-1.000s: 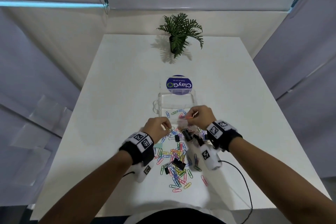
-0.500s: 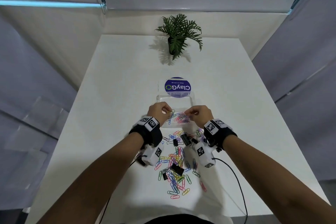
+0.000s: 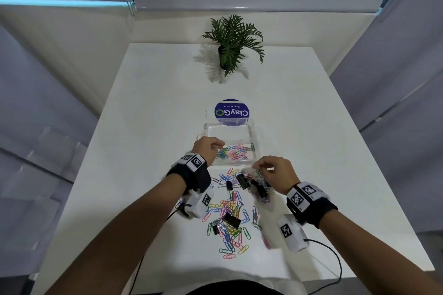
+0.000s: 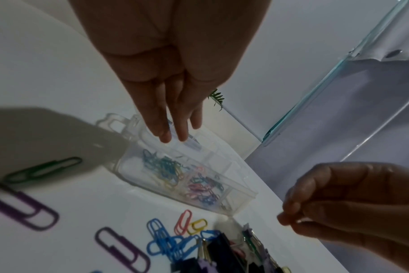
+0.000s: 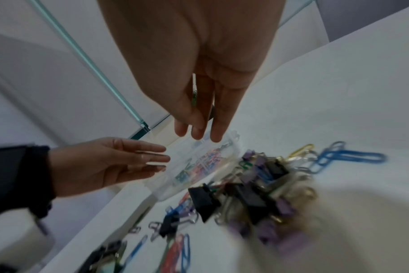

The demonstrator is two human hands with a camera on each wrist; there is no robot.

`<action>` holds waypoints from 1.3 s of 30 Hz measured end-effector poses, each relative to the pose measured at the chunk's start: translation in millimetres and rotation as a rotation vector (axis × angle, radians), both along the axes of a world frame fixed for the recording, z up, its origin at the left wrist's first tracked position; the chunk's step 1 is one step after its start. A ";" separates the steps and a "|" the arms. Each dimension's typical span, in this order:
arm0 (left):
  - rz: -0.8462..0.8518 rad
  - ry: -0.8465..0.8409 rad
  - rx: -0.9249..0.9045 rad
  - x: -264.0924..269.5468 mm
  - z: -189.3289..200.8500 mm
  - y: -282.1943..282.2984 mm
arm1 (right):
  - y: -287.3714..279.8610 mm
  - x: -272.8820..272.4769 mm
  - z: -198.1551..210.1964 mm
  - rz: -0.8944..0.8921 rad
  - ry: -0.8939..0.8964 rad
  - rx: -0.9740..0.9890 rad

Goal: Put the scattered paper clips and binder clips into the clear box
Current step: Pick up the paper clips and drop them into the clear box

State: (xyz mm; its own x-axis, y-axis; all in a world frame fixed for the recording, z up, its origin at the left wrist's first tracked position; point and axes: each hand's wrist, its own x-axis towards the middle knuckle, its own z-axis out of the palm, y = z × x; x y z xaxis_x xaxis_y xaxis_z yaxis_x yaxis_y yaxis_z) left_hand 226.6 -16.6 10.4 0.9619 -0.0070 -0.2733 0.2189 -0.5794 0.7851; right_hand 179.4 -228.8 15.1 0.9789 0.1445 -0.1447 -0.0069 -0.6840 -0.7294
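The clear box (image 3: 254, 132) stands mid-table with several coloured paper clips (image 3: 233, 152) in its near half. My left hand (image 3: 219, 145) hovers over the box's near left corner with straight fingers (image 4: 163, 133) and nothing in them. My right hand (image 3: 257, 166) is just in front of the box's near right corner, above a cluster of black and purple binder clips (image 3: 242, 181). Its fingers are curled with the thumb against the fingertips (image 4: 290, 216), and I see nothing between them. More paper clips (image 3: 230, 211) and a black binder clip (image 3: 231, 220) lie scattered nearer me.
The box's lid with a blue round sticker (image 3: 232, 112) stands open at its far side. A potted plant (image 3: 232, 45) sits at the table's far edge. A black cable (image 3: 335, 261) loops near the front right edge. Bare white table lies left and right.
My left hand moved forward from the pile to the box and its fingers straightened. My right hand drew back from over the box to the binder clips in front of it.
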 end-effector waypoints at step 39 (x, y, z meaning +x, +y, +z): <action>-0.565 -0.101 0.381 -121.3 -10.7 42.2 | 14.3 -74.6 -28.6 0.502 0.229 -0.365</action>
